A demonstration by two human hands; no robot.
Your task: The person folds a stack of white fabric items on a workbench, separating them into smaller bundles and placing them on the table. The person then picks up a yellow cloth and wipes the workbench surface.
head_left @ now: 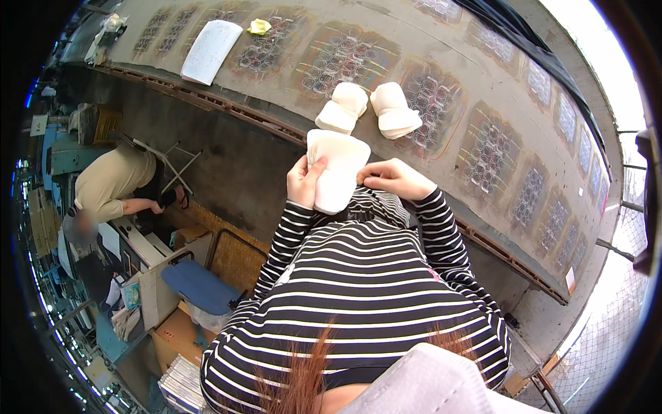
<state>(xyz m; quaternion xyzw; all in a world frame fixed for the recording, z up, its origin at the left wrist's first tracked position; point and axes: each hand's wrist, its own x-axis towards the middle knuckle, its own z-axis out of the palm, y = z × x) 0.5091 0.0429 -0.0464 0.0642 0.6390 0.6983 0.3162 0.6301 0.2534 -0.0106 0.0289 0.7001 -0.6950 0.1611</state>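
Note:
In front of my chest my left hand (pixel 303 182) grips an off-white, smooth, rounded pad (pixel 338 169), the thumb lying over its face and the fingers behind. Whether it is one pad or several stacked cannot be told. At its right edge is my right hand (pixel 398 179), fingers curled in; whatever they may hold is hidden. Just beyond, on the long grey table, rest two bundles of similar off-white pads: a left bundle (pixel 338 114) and a right bundle (pixel 396 114), each in overlapping stacks.
The grey table (pixel 441 62) bears several stained patches of ring outlines. On it lie a white speckled sheet (pixel 211 52) and a crumpled yellow scrap (pixel 259 27). At left, another person (pixel 114 176) bends near a folding stand. A blue-seated chair (pixel 200 286) stands beside me.

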